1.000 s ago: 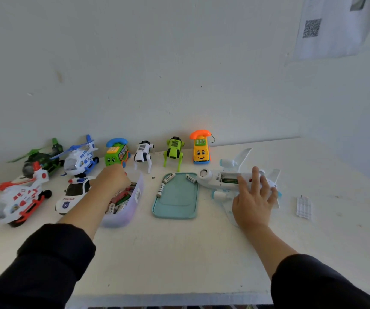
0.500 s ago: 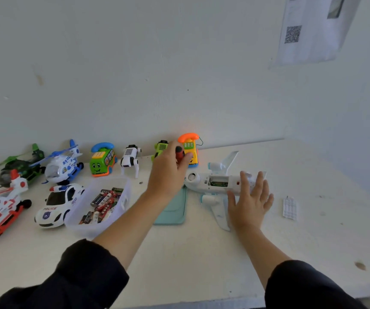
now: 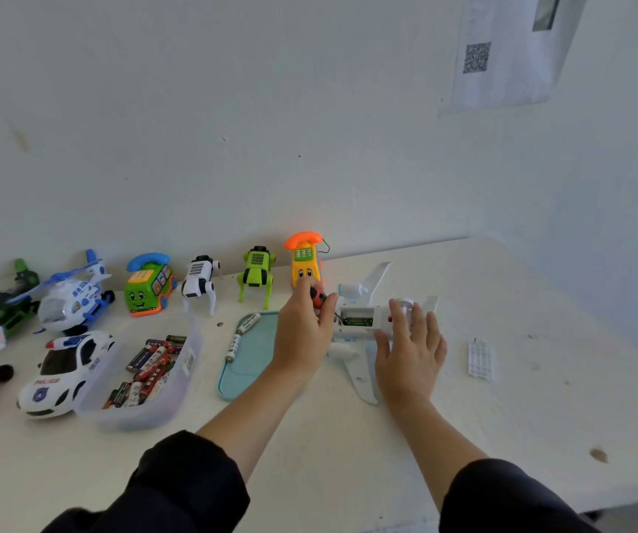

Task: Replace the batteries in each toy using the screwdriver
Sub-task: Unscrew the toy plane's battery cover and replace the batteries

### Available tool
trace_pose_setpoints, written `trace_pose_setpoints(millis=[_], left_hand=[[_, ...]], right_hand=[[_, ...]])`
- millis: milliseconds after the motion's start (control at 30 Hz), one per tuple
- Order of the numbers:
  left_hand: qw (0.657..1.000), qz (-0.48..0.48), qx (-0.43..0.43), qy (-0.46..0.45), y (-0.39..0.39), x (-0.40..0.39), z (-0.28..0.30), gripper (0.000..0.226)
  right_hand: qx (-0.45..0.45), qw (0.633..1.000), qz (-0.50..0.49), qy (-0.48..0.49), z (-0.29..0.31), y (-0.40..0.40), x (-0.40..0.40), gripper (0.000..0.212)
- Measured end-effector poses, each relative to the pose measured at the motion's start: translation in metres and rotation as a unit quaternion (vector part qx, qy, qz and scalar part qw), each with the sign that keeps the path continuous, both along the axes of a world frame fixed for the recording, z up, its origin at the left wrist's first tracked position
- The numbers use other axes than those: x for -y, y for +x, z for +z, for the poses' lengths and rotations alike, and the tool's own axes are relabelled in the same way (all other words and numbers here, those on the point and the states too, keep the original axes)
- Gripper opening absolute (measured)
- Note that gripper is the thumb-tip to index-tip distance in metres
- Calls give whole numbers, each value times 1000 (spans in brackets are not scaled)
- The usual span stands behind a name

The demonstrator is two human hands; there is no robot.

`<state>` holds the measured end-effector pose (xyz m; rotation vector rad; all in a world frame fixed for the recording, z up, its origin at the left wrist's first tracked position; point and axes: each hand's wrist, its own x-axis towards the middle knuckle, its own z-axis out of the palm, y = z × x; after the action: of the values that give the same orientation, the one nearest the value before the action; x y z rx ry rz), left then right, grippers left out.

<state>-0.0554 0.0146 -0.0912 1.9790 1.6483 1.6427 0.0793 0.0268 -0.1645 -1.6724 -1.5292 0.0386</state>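
Left hand [image 3: 304, 332] grips red-black screwdriver [image 3: 318, 296] at open battery compartment [image 3: 356, 316] of white toy airplane [image 3: 363, 332]; right hand [image 3: 409, 350] rests on it, fingers straight

glossy plastic airplane [image 3: 359, 321], seemingly matt table [image 3: 348, 455]
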Motion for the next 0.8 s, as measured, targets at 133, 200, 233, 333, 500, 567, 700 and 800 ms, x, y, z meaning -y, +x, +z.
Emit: trace_pose_setpoints(millis=[133, 200, 233, 333, 500, 567, 700, 800], left_hand=[[997, 29, -65, 10, 10, -7, 11, 16], [997, 47, -64, -7, 12, -15, 16, 17], [996, 56, -66, -19, 13, -19, 20, 18], [991, 77, -87, -61, 11, -31, 31, 23], [975, -47, -212, -52, 22, -16, 33, 16], [965, -72, -249, -25, 25, -8, 25, 15], [992, -15, -125, -32, 10, -24, 26, 14], [996, 6, 31, -79, -12, -33, 24, 14]], right_hand=[[4, 1000, -1, 0, -2, 0, -2, 37], [4, 1000, 0, 0, -3, 0, -1, 34], [3, 1000, 1, 1, -3, 0, -1, 34], [-1, 1000, 2, 4, -2, 0, 0, 32], [2, 1000, -9, 19, -2, -1, 0, 32], [5, 999, -16, 34, -2, -2, 0, 33], [3, 1000, -10, 16, -3, 0, 0, 33], [4, 1000, -11, 20, -3, 0, -1, 31]])
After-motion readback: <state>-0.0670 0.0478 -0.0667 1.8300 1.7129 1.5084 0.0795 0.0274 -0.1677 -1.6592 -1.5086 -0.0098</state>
